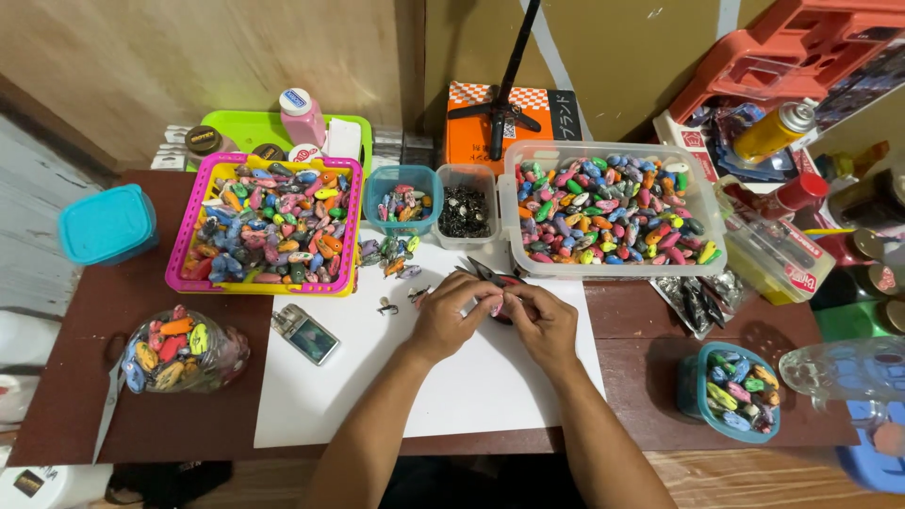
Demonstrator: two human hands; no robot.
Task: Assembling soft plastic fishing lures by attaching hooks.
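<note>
Hands (498,319) pinching small piece, mostly hidden, pliers (490,275) partly covered

Bins of coloured pieces around a white sheet (471,386)

Left of the sheet sits a pink-and-yellow basket (193,273); behind it a clear tub (514,217); on it a small phone (306,335).

A home craft workbench: bins of colourful lures (613,207) crowd the table (85,377)
</note>
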